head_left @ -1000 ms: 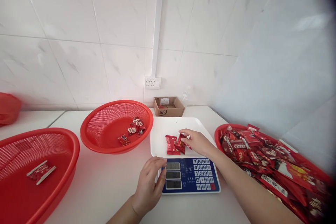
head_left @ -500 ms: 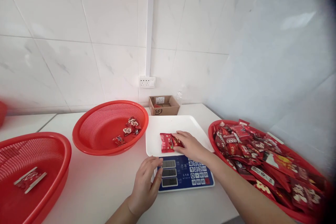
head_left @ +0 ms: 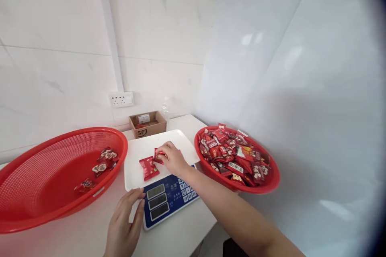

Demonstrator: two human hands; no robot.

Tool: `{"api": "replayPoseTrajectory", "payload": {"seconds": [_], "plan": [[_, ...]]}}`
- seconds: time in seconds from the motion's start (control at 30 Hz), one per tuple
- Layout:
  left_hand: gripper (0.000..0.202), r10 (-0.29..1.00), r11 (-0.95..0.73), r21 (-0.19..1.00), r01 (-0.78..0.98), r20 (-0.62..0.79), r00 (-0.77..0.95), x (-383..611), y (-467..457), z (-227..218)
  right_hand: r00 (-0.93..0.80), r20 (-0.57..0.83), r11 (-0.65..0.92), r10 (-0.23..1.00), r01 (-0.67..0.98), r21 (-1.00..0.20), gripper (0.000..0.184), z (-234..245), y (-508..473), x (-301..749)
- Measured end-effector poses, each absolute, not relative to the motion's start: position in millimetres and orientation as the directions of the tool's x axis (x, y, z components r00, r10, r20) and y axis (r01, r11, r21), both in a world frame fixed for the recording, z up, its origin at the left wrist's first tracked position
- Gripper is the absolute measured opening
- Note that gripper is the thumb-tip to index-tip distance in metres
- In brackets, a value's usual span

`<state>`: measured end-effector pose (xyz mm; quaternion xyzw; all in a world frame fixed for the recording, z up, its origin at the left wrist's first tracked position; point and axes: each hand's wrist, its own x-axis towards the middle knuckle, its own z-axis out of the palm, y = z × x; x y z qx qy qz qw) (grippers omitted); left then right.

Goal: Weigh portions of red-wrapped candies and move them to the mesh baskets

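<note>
The person's right hand (head_left: 172,159) is reaching over the white tray (head_left: 176,140) and is pinching with its fingertips the end of a small red snack packet (head_left: 159,156), so this hand is closed together on the packet and not spread. A second red snack packet (head_left: 148,168) is lying alone on the tray, just beside the first one and a little to the left. The tray is sitting on top of a digital scale (head_left: 169,202), which has a blue panel with three displays and a keypad.

The left hand (head_left: 123,225) is holding nothing. It is hanging open at the bottom of the frame, with the fingers a little curved and slightly apart, just beside the left edge of the scale. I cannot tell if it is touching the scale.

On the left side of the frame, a large red mesh basket (head_left: 90,134) is standing on the white table (head_left: 177,229), with a few wrapped packets (head_left: 104,160) lying inside it. On the right of the tray, a red basin (head_left: 241,186) is holding a high heap of red packets (head_left: 232,154). Behind the tray, a small cardboard box (head_left: 147,124) is standing against the tiled wall (head_left: 159,20), below a wall socket (head_left: 121,99).
</note>
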<state>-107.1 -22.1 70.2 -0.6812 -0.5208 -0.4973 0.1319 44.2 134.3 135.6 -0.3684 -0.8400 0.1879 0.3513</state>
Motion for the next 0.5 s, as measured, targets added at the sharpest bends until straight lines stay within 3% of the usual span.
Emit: {"api": "replayPoseTrajectory", "payload": {"seconds": [0.23, 0.37, 0.5], "plan": [[0.022, 0.594, -0.391, 0.345, 0.853, 0.803, -0.053, -110, -22, 71, -0.164, 0.587, 0.553, 0.793, 0.598, -0.580, 0.025, 178, 142, 130], [0.024, 0.577, -0.398, 0.306, 0.865, 0.816, -0.024, -109, -23, 70, -0.101, 0.455, 0.378, 0.885, 0.724, -0.577, 0.040, 175, 151, 211], [0.025, 0.577, -0.388, 0.275, 0.880, 0.817, -0.002, -108, -21, 68, -0.128, 0.267, 0.247, 0.955, 0.842, -0.480, 0.047, 154, 149, 262]]}}
